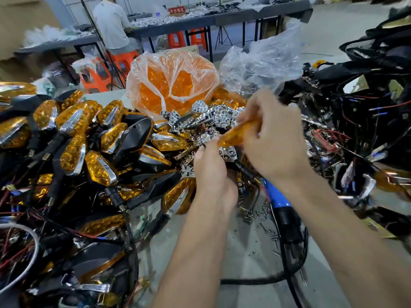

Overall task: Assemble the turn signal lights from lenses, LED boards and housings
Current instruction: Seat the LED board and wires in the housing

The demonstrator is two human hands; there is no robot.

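Two bare forearms are seen nearest the camera, reaching forward over the counter. An amber lens is pinched in the curled fingers of the right hand. The left hand is closed on a small part beneath it, apparently a chrome reflector piece; its identity cannot be confirmed through blur. The step in hand is judged to be the mating of lens to inner part. The next move is judged to call for careful alignment of edges before pressing home, then fitting to a black housing. Finished lights are heaped at left, loose chrome reflectors lie just behind the hands, and a bag of lenses stands beyond. Wired housings are piled at right. A blue-handled tool and scattered screws lie beneath the right forearm; tangled wires crowd the working space
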